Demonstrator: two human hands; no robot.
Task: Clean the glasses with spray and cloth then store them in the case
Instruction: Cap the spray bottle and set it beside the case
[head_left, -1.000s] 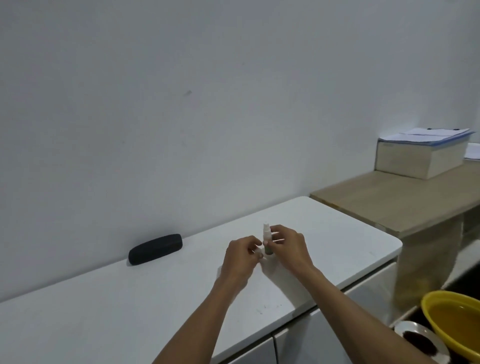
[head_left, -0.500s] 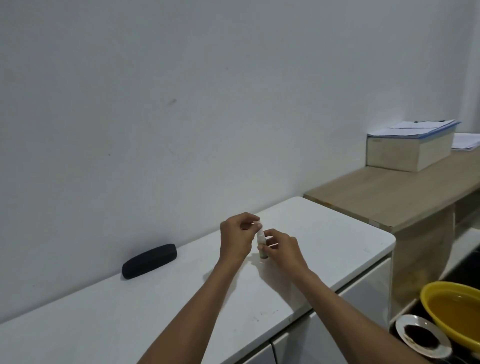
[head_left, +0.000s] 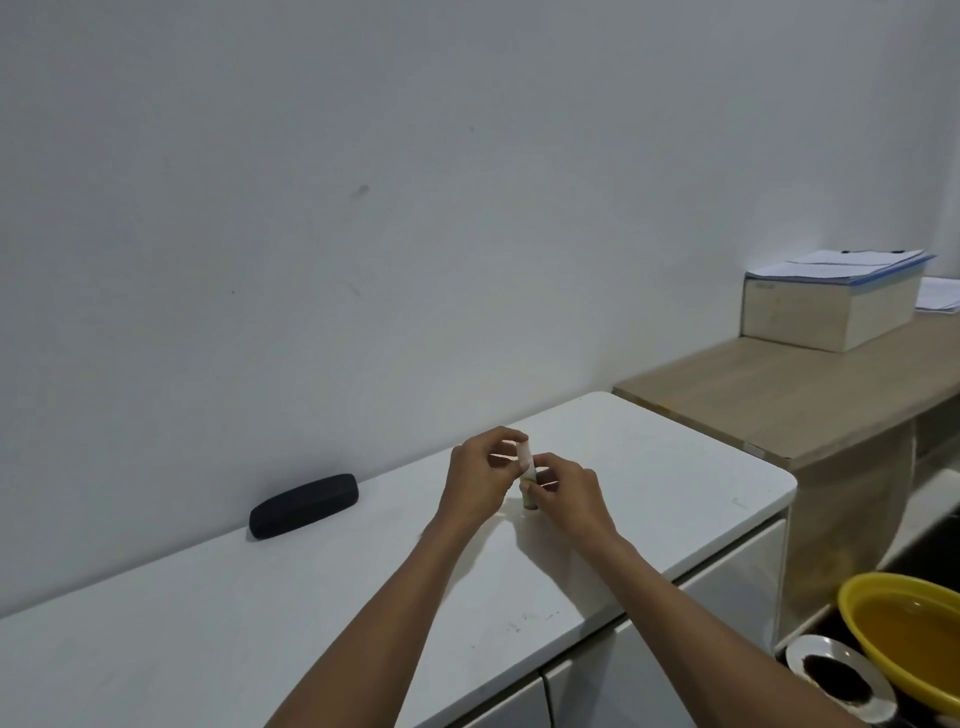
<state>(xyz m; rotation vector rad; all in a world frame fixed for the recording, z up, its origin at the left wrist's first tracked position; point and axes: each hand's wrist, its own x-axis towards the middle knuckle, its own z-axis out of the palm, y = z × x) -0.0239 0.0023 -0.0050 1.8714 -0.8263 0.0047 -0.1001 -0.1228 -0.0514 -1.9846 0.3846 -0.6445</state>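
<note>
A small spray bottle (head_left: 528, 478) stands upright between both hands over the white counter (head_left: 260, 623). My left hand (head_left: 475, 475) pinches its whitish cap at the top. My right hand (head_left: 566, 491) holds the bottle's lower body with thumb and fingers. A black oblong glasses case (head_left: 304, 505) lies shut by the wall, to the left of my hands. No glasses and no cloth can be seen.
A lower wooden desk (head_left: 810, 400) adjoins the counter on the right, with a box (head_left: 826, 306) topped by papers. A yellow basin (head_left: 914, 634) and a small metal dish (head_left: 836, 680) sit low at the right, below the counter edge.
My left hand rose from beside the bottle to its top and now pinches the cap. The right hand stays on the bottle's body. The camera view shifted slightly.
</note>
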